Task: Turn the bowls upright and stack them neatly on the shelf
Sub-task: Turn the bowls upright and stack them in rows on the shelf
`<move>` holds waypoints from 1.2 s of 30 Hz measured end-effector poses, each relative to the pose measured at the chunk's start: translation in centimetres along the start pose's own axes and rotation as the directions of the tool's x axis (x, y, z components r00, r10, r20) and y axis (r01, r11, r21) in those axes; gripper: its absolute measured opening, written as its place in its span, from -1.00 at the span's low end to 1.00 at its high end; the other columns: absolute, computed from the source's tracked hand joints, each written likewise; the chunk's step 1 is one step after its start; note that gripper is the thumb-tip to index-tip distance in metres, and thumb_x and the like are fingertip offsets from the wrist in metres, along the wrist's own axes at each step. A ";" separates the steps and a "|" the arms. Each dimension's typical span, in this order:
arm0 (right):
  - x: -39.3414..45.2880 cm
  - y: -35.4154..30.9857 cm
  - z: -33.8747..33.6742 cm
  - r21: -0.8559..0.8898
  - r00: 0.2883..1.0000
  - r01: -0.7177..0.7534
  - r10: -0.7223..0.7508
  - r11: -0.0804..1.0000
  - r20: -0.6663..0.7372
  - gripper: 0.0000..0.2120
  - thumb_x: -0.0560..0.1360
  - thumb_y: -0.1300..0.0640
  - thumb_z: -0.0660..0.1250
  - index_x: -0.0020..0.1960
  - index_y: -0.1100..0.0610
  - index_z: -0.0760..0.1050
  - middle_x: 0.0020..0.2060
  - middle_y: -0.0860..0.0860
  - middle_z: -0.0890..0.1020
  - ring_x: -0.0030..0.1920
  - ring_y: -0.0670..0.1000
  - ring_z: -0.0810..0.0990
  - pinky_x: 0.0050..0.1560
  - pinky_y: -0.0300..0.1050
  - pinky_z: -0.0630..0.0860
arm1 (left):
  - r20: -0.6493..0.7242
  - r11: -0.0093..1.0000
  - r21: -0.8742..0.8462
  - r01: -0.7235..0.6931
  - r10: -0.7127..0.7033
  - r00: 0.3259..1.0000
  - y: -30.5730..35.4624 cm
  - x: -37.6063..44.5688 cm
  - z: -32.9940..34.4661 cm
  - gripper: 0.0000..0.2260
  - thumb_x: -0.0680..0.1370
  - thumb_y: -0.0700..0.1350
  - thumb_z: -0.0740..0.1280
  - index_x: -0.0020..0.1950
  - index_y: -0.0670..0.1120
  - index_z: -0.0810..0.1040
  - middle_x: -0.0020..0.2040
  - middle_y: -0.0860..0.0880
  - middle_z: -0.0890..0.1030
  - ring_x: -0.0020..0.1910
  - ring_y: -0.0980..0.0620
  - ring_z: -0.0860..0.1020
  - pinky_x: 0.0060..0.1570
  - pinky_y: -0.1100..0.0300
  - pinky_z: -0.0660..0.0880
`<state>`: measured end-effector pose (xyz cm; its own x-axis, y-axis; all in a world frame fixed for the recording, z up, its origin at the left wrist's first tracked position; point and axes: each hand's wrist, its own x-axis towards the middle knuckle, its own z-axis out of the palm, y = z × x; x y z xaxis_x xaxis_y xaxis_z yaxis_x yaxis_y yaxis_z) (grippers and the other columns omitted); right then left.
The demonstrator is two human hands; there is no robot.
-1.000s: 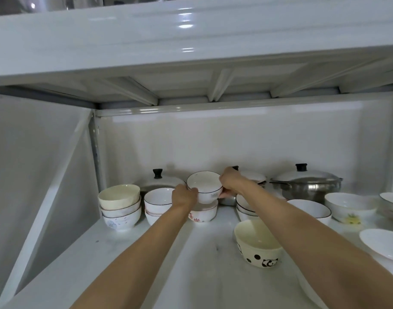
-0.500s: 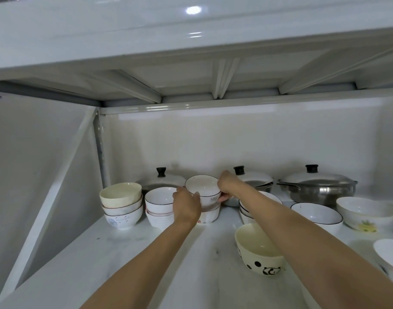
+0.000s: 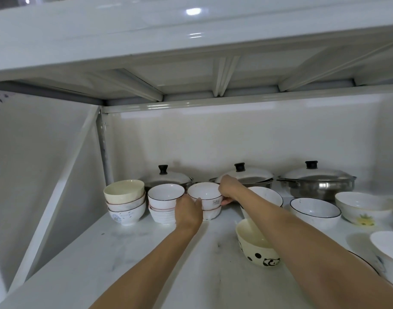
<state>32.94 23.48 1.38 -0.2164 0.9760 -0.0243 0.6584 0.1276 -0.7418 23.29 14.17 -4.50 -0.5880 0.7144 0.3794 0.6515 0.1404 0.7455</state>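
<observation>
**Head view: two hands holding a bowl on a stack at the back of a shelf**

Head view of a white shelf with bowls and lidded pots along its back wall. Both bare arms reach forward to one white bowl with a thin dark rim. It is upright and sits on top of another bowl, forming a short stack near the middle of the back row.

The left hand is cupped against the near left side of the top bowl, fingers curved and close together, thumb lying up along the bowl's wall. It also covers part of the lower bowl. The right hand grips the right side of the same bowl, thumb over the rim and fingertips curled under its side. Both hands are closed on the bowl, not spread.

Just left of this stack stands a two-bowl stack, and further left a three-bowl stack, all upright. Nearer the camera, a cream panda bowl stands alone under the right forearm. To the right are more upright bowls, one with a dark rim and one with a yellow flower. Three steel pots with black knobs line the back.
</observation>
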 end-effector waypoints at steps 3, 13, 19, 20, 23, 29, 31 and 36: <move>-0.1 -0.1 0.0 -0.032 1.000 0.013 -0.014 0.999 -0.015 -0.79 0.53 0.42 0.10 -0.26 0.29 0.34 -0.37 0.27 0.48 -0.49 0.19 0.52 -0.39 0.00 0.55 | 0.003 1.000 -0.019 -0.009 0.009 1.000 -0.3 0.1 0.1 -0.69 0.58 -0.08 0.27 0.10 -0.34 0.51 0.05 -0.29 0.60 0.08 -0.22 0.56 0.07 0.01 0.46; -0.3 -0.2 0.0 -0.182 0.997 0.045 -0.056 0.982 -0.054 -0.81 0.48 0.44 0.22 -0.27 0.26 0.35 -0.44 0.21 0.52 -0.51 0.12 0.52 -0.32 -0.02 0.59 | 0.019 0.999 -0.042 -0.012 0.013 1.000 -0.5 0.1 0.3 -0.61 0.59 -0.01 0.24 0.31 -0.24 0.44 0.23 -0.21 0.54 0.22 -0.19 0.51 0.20 -0.02 0.47; -1.5 0.1 0.9 -0.372 0.981 0.139 -0.180 0.918 -0.075 -0.88 0.45 0.40 0.20 -0.14 0.21 0.40 0.03 0.23 0.65 -0.03 0.19 0.66 -0.40 -0.16 0.40 | 0.032 0.991 -0.133 -0.032 0.036 0.999 -1.0 -0.2 0.3 -0.59 0.58 -0.07 0.28 0.35 -0.27 0.39 0.29 -0.24 0.49 0.27 -0.18 0.48 0.27 -0.02 0.44; -1.5 0.1 0.9 -0.400 0.978 0.152 -0.195 0.904 -0.069 -0.87 0.45 0.40 0.20 -0.17 0.20 0.36 0.00 0.22 0.65 -0.02 0.19 0.65 -0.38 -0.14 0.43 | 0.037 0.989 -0.142 -0.035 0.041 0.998 -1.0 -0.2 0.2 -0.59 0.58 -0.08 0.28 0.36 -0.27 0.39 0.30 -0.23 0.48 0.27 -0.17 0.48 0.28 -0.02 0.44; -1.4 0.0 0.7 -0.432 0.983 0.129 -0.174 0.893 -0.066 -0.77 0.40 0.42 0.26 -0.28 0.18 0.29 -0.34 0.12 0.56 -0.36 0.10 0.51 -0.42 -0.14 0.40 | 0.042 0.988 -0.152 -0.041 0.048 0.998 -1.0 -0.3 0.1 -0.60 0.57 -0.08 0.27 0.36 -0.26 0.40 0.31 -0.22 0.48 0.27 -0.16 0.48 0.28 -0.02 0.44; -1.6 -0.4 0.1 -0.350 0.999 0.042 -0.041 0.936 0.009 -0.80 0.45 0.45 0.23 -0.29 0.25 0.37 -0.67 0.15 0.48 -0.51 0.09 0.50 -0.43 -0.10 0.48 | 0.050 0.992 -0.119 -0.050 0.056 0.997 -1.7 -0.3 0.0 -0.63 0.57 -0.05 0.27 0.30 -0.22 0.44 0.25 -0.21 0.51 0.19 -0.17 0.52 0.20 -0.05 0.48; -1.7 -0.4 0.0 -0.351 0.999 0.026 -0.016 0.936 0.032 -0.81 0.46 0.45 0.25 -0.29 0.26 0.39 -0.72 0.14 0.46 -0.52 0.08 0.50 -0.42 -0.11 0.49 | 0.048 0.992 -0.098 -0.076 0.081 0.996 -2.0 -0.3 -0.1 -0.67 0.57 -0.06 0.26 0.27 -0.22 0.46 0.20 -0.21 0.53 0.15 -0.18 0.53 0.16 -0.04 0.49; -1.9 -0.5 0.3 -0.397 0.995 0.078 -0.095 0.915 -0.022 -0.78 0.42 0.46 0.28 -0.29 0.20 0.37 -0.45 0.14 0.51 -0.52 0.06 0.51 -0.29 -0.06 0.59 | 0.037 0.986 -0.129 -0.105 0.110 0.993 -2.2 -0.4 -0.2 -0.61 0.57 0.04 0.26 0.19 -0.26 0.49 0.11 -0.22 0.57 0.11 -0.18 0.54 0.12 -0.04 0.51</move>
<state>32.85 21.52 1.60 -0.2617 0.9632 0.0609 0.8713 0.2629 -0.4143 21.98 13.41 -6.19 -0.4948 0.7500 0.4389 0.6422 -0.0247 0.7661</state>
